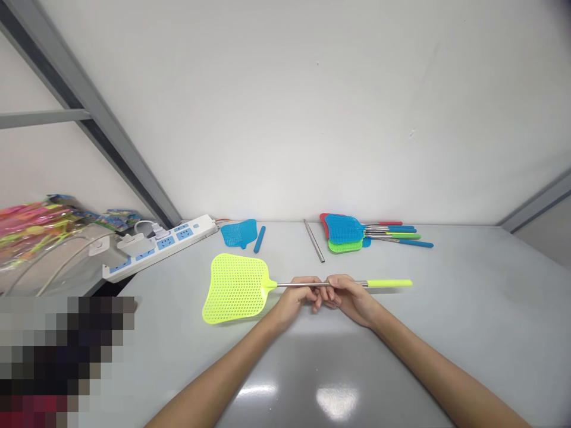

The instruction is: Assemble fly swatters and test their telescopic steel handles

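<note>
A yellow fly swatter (238, 289) lies crosswise in front of me, its perforated head to the left and its yellow grip to the right. My left hand (301, 297) is closed on its thin metal rod, left of the middle. Close beside it, my right hand (348, 295) grips the same rod nearer the yellow grip. Both hands' fingers nearly meet under the rod. Behind them lie a loose metal rod (314, 241), a blue swatter head (239, 233) and a separate blue grip (259, 239).
A pile of assembled swatters (343, 229) in blue, red and green lies at the back right against the wall. A white power strip (165, 244) with plugs and cables stands at the left, beside plastic-bagged colourful items (40, 229). Grey metal frame bars edge the table (468, 297).
</note>
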The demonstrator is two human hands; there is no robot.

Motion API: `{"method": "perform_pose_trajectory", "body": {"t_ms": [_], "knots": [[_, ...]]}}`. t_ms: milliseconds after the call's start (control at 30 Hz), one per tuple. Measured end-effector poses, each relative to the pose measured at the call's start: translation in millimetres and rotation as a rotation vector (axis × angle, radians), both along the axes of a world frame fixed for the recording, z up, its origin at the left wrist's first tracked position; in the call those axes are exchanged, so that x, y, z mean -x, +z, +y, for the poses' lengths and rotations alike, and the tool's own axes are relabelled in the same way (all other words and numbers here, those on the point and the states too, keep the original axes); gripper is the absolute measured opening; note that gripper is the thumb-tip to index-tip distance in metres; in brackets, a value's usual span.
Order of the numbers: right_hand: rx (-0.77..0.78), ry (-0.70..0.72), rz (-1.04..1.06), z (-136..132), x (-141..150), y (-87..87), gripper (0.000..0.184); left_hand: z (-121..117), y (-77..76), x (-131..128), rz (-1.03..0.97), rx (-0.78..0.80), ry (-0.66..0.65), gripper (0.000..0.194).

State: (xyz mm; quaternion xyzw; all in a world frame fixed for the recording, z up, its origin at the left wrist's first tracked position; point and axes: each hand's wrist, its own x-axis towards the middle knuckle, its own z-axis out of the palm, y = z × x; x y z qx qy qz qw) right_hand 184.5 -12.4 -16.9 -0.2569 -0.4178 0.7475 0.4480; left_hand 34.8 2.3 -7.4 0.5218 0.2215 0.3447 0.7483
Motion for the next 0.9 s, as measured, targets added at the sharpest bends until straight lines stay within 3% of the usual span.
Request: {"method": "perform_pose_trajectory", "body": {"t_ms": [567,900], "knots": [[-0.022,-0.001,-0.027,-2.0,2.3,5.6,0.028,0.4,-3.5,-1.2,0.031,-0.016,0.037,0.019],[-0.049,0.001,-0.085,-4.0,3.7,9.0,0.029,1.0,-3.7,-4.0,0.215,-0.106,0.115,0.041]]}}
